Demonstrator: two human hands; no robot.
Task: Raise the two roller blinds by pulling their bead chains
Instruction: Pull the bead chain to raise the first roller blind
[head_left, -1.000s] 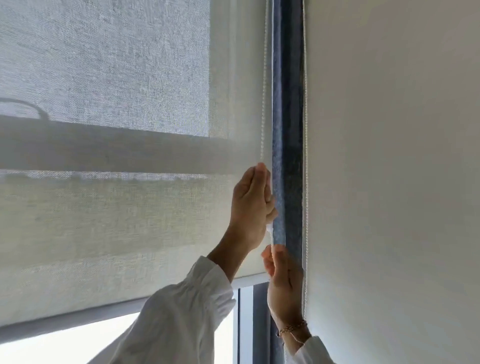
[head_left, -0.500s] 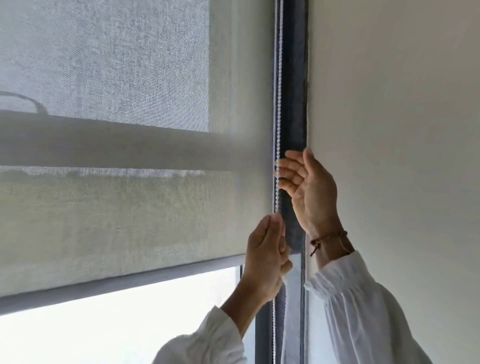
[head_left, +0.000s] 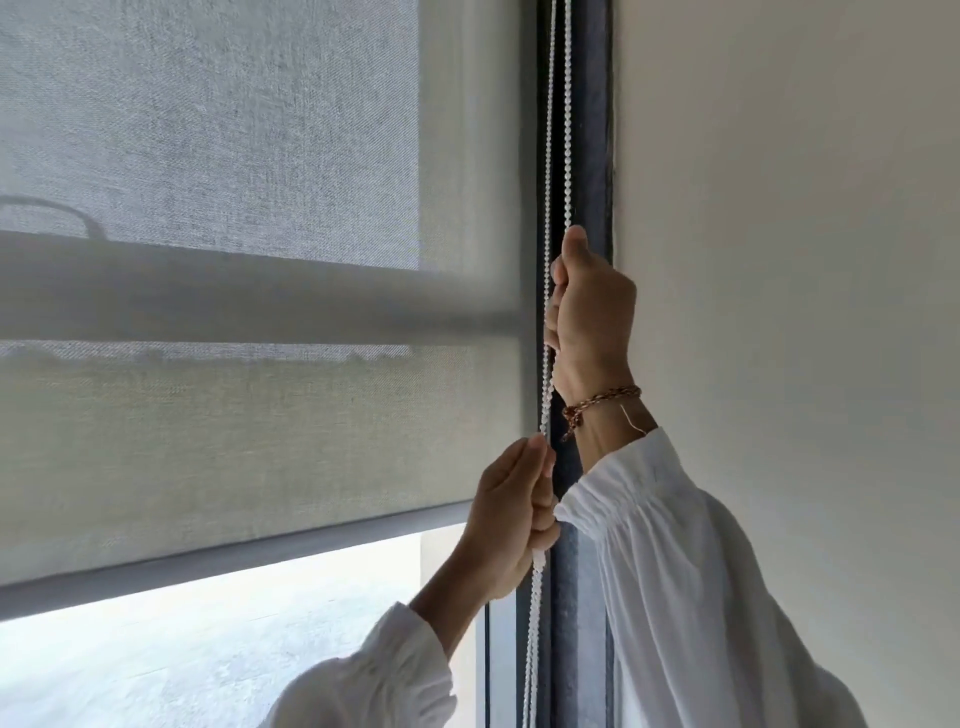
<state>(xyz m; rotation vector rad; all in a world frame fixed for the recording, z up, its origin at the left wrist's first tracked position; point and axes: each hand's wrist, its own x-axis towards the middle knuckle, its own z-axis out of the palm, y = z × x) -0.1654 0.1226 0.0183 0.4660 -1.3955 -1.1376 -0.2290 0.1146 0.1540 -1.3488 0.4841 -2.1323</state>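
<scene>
A grey mesh roller blind (head_left: 234, 405) covers most of the window, its bottom bar (head_left: 218, 561) slanting across the lower left. A white bead chain (head_left: 548, 182) hangs in two strands along the blind's right edge, in front of the dark window frame (head_left: 592, 130). My right hand (head_left: 592, 317) is the upper one, fist closed around the right strand, with a bracelet at the wrist. My left hand (head_left: 511, 525) sits lower, pinching the chain where it passes the bottom bar's right end. Both arms wear white sleeves.
A plain cream wall (head_left: 779, 260) fills the right side, close to my right arm. Bright window glass (head_left: 208, 649) shows below the blind's bottom bar. A horizontal rail outside shows through the mesh.
My right hand has gone from below my left to above it and closed on the chain. My left hand has dropped lower. The blind's bottom bar has risen, baring more glass.
</scene>
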